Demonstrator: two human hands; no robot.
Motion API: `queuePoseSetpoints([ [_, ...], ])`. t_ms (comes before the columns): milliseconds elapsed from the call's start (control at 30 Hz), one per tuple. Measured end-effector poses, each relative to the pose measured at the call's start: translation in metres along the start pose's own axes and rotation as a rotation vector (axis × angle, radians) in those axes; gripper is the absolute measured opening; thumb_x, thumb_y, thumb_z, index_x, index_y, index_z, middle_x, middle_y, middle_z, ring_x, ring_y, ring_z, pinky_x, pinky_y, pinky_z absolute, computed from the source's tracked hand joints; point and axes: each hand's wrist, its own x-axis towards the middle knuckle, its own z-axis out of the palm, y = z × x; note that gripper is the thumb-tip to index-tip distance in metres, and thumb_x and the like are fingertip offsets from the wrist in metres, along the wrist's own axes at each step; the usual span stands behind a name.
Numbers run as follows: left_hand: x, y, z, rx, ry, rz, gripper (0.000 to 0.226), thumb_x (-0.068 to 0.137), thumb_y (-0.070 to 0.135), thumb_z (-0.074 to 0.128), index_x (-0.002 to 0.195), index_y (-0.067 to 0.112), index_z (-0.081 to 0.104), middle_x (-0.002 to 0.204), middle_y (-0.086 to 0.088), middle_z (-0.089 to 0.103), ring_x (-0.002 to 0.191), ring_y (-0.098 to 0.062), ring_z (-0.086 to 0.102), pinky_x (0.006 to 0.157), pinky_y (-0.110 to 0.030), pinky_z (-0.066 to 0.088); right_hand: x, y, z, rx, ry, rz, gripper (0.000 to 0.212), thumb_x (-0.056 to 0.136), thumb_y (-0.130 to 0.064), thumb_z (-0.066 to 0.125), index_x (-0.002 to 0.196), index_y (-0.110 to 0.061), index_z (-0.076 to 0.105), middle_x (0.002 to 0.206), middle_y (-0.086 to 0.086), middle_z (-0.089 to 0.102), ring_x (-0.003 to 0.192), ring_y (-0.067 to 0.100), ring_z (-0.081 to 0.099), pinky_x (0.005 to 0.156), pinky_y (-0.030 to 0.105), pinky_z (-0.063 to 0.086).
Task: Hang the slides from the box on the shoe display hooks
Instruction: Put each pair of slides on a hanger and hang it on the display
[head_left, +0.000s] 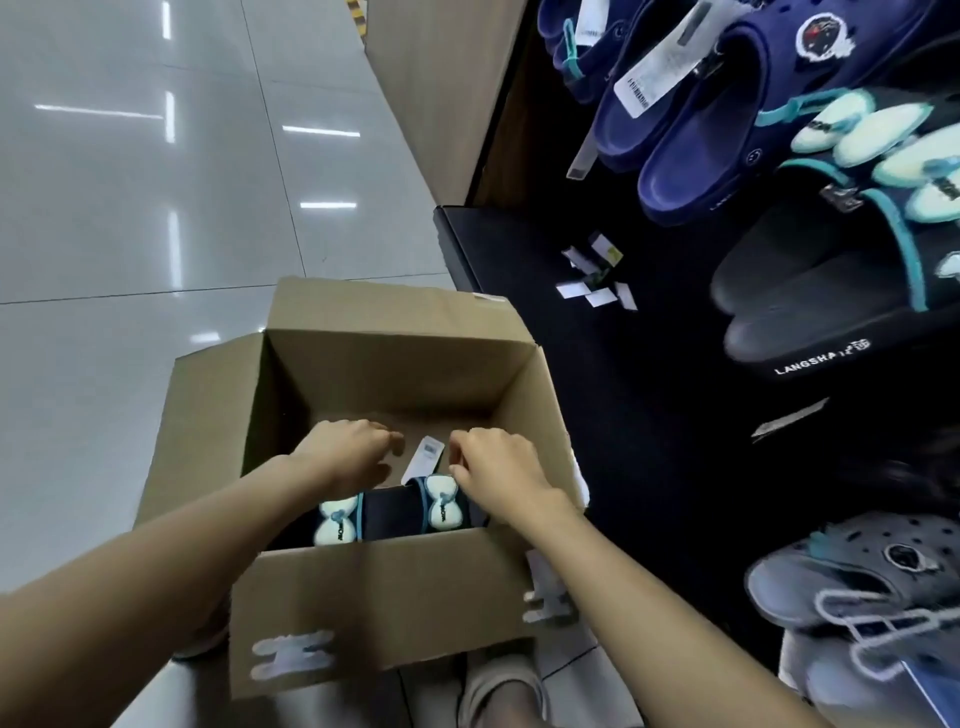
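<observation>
An open cardboard box (363, 603) stands on the floor in front of me. Inside lies a pair of black slides (389, 512) with teal trim and pale bow ornaments, a white tag (427, 457) beside them. My left hand (345, 454) reaches into the box with curled fingers over the left slide's far end. My right hand (493, 467) is curled over the right slide's top edge. Whether either hand grips the slides is hidden by the knuckles. On the black display wall at right hang matching black slides (831, 280).
Navy clogs (701, 135) with tags hang at upper right, grey clogs (862, 582) at lower right. White paper labels (592, 280) lie on the black display base. Glossy tiled floor (156, 208) stretches left. My feet show below the box.
</observation>
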Motion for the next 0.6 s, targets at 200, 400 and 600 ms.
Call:
queuePoseSetpoints([
  [200,0.017,-0.013,0.056,-0.031,-0.081,-0.187,0.037,0.097,0.045,0.048,0.13,0.029,0.051,0.127,0.001,0.061,0.113,-0.024,0.06,0.079,-0.033,0.046,0.027,0.0,0.054,0.06,-0.147,0.039,0.031,0.095,-0.034,0.057,0.12,-0.016,0.057,0.119,0.007,0.065,0.111,0.029,0.06,0.076,0.035,0.04],
  [400,0.034,-0.015,0.089,-0.08,-0.137,-0.332,0.045,0.094,0.05,0.051,0.129,0.023,0.048,0.126,-0.003,0.057,0.111,-0.027,0.06,0.073,-0.033,0.042,0.039,0.008,0.084,0.134,-0.219,0.168,0.058,0.089,-0.049,0.065,0.131,-0.015,0.046,0.13,0.008,0.057,0.121,0.03,0.056,0.087,0.038,0.046],
  [600,0.049,-0.021,0.116,-0.17,-0.296,-0.47,0.069,0.089,0.059,0.054,0.141,0.022,0.029,0.139,-0.009,0.038,0.119,-0.033,0.055,0.081,-0.04,0.046,0.056,0.012,0.1,0.24,-0.386,0.341,0.095,0.08,-0.061,0.07,0.148,-0.014,0.023,0.146,0.011,0.04,0.133,0.032,0.046,0.099,0.04,0.042],
])
